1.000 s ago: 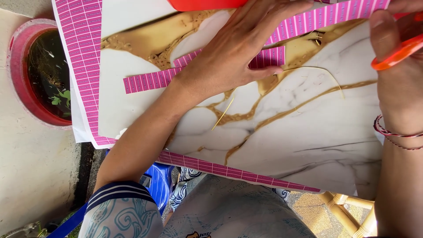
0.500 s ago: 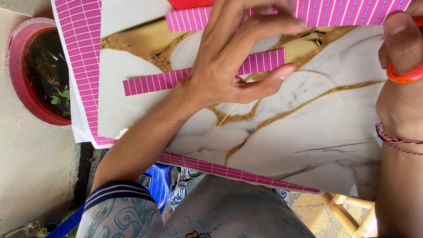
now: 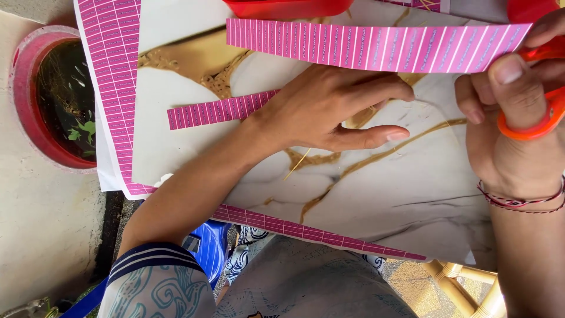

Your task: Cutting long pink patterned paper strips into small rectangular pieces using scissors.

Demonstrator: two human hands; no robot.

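Observation:
My left hand lies flat on a white marble-patterned board with gold veins, fingers apart, its heel on the right end of a narrow pink lined paper strip. My right hand is at the right edge, thumb through the orange loop of a pair of scissors. Its fingertips also pinch the right end of a wide pink lined strip that stretches left above my left hand. The scissor blades are hidden.
A pink gridded sheet lies under the board, sticking out at left and bottom. A red-rimmed pot with a plant stands at the left on concrete. A red object is at the top edge; bamboo legs show lower right.
The wide pink strip has come further down into view, held by my right hand. My left hand has lowered and flattened onto the board beside the narrow strip.

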